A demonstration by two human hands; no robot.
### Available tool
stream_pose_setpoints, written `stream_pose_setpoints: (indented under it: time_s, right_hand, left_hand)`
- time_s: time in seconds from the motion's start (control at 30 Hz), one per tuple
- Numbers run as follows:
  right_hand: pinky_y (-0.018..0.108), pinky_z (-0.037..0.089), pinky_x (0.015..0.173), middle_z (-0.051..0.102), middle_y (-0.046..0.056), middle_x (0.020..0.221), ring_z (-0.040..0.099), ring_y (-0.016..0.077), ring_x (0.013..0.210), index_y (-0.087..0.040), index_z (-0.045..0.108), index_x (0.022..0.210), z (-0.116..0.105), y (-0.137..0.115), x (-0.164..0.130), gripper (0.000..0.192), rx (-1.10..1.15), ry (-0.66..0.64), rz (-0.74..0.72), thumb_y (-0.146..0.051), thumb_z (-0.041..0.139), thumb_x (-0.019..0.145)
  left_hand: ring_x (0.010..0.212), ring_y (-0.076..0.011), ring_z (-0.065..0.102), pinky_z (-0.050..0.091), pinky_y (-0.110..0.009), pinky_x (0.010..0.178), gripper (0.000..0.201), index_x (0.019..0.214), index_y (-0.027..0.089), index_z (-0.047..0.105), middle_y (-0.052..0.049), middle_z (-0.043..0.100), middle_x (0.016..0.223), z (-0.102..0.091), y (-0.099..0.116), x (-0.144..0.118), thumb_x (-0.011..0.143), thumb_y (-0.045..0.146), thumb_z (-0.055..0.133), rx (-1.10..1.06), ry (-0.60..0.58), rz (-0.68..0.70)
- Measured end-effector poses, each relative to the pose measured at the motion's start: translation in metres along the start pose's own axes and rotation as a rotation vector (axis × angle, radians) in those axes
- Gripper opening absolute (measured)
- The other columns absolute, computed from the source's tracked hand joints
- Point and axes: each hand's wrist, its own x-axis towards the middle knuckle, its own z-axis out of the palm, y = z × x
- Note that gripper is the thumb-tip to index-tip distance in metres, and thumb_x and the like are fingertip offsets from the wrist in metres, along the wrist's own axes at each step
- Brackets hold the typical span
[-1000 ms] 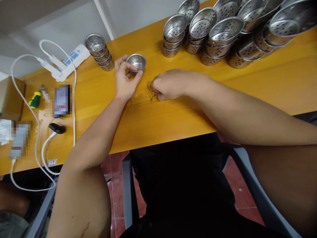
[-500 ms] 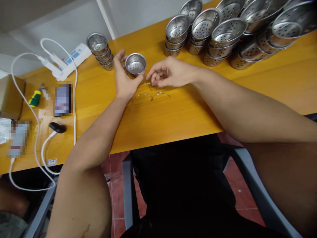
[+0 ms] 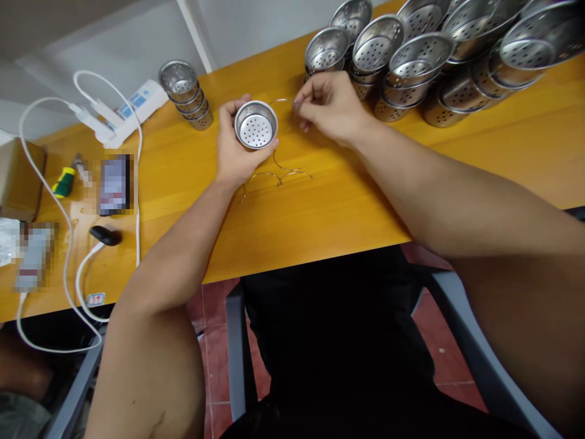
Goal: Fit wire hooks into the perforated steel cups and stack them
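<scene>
My left hand (image 3: 234, 157) is wrapped round a small perforated metal cup (image 3: 256, 129), its open mouth facing up toward me. To the right, my right hand (image 3: 333, 108) pinches one end of a thin curved wire (image 3: 280, 100), whose other end points left toward the cup's rim. Whether the wire touches the rim I cannot tell. Several more curved wires (image 3: 265, 174) lie on the table just below the cup.
A stack of perforated cups (image 3: 183, 85) stands at the back left, with several more stacks (image 3: 420, 58) at the back right. On the left are a power strip (image 3: 144, 100), white cables, a phone (image 3: 114, 186), a green-yellow tool handle (image 3: 64, 182) and a cardboard box (image 3: 21, 180).
My right hand has moved up and right and now holds a wire raised off the table. My left hand has tipped the cup so its perforated bottom shows more fully.
</scene>
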Motion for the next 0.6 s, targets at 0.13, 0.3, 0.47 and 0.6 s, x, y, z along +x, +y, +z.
stream_pose_setpoints:
  time_s: [0.13, 0.3, 0.47, 0.6]
  right_hand:
    - [0.041, 0.056, 0.067, 0.081, -0.001, 0.083, 0.066, 0.0185, 0.067, -0.030, 0.071, 0.095, 0.010, 0.001, -0.003, 0.055, 0.080, -0.036, -0.025, -0.071, 0.105, 0.081]
    - [0.042, 0.054, 0.070, 0.082, 0.001, 0.090, 0.066, 0.0197, 0.073, -0.031, 0.064, 0.096, 0.012, 0.005, 0.002, 0.072, 0.148, -0.020, 0.045, -0.082, 0.108, 0.072]
    - [0.042, 0.053, 0.072, 0.077, -0.001, 0.082, 0.063, 0.0211, 0.074, -0.032, 0.067, 0.094, 0.005, 0.009, 0.004, 0.073, 0.053, -0.058, 0.005, -0.090, 0.107, 0.075]
    - [0.041, 0.050, 0.077, 0.074, -0.001, 0.083, 0.055, 0.0208, 0.079, -0.032, 0.073, 0.089, 0.001, 0.007, 0.001, 0.061, -0.161, -0.067, -0.165, -0.082, 0.106, 0.089]
  left_hand:
    - [0.189, -0.0476, 0.045, 0.051, -0.068, 0.149, 0.108, 0.145, 0.039, 0.054, -0.015, 0.069, 0.170, 0.000, -0.013, -0.008, 0.069, 0.079, 0.118, 0.008, -0.084, 0.084]
    - [0.152, -0.0464, 0.078, 0.065, -0.066, 0.134, 0.112, 0.155, 0.036, 0.059, -0.013, 0.076, 0.156, -0.003, -0.023, -0.017, 0.067, 0.071, 0.120, 0.018, -0.168, 0.099]
    - [0.146, -0.0450, 0.080, 0.066, -0.066, 0.135, 0.108, 0.161, 0.037, 0.065, -0.011, 0.077, 0.154, -0.003, -0.023, -0.017, 0.072, 0.065, 0.120, 0.054, -0.208, 0.172]
    - [0.151, -0.0476, 0.078, 0.064, -0.068, 0.137, 0.109, 0.166, 0.037, 0.065, -0.013, 0.076, 0.160, -0.005, -0.020, -0.017, 0.076, 0.066, 0.119, 0.089, -0.233, 0.202]
